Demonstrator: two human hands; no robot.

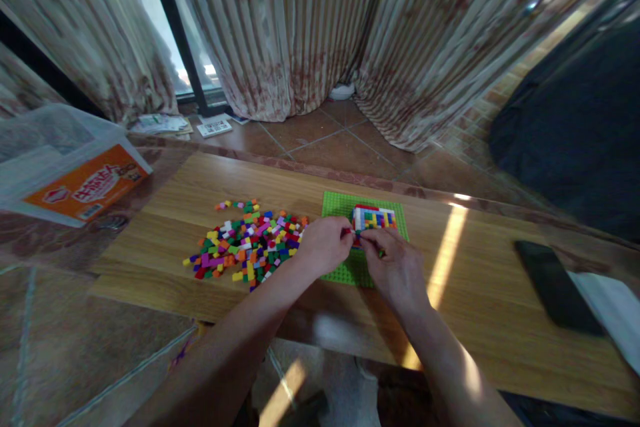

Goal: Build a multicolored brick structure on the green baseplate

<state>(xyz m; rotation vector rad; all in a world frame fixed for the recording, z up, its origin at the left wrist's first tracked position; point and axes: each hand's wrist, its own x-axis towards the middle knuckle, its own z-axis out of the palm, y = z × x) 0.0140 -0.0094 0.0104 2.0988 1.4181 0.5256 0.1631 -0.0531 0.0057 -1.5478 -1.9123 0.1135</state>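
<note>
A green studded baseplate (340, 203) lies on the table, carrying a low block structure (374, 217) of white, red, blue and yellow toy bricks. At the structure's near left corner, my left hand (327, 243) is closed in a pinch on a small reddish toy brick (346, 231). My right hand (395, 263) meets it from the right, its fingers closed at the same corner. A small green toy brick (381, 253) shows between the right hand's fingers. The fingers partly cover the structure's near side and the baseplate.
Many loose coloured bricks (250, 243) are spread left of the baseplate on the wooden table (480, 280). A clear plastic tub (75, 167) with an orange label stands at far left. A dark phone-like slab (555, 287) and white paper (607, 307) lie at right.
</note>
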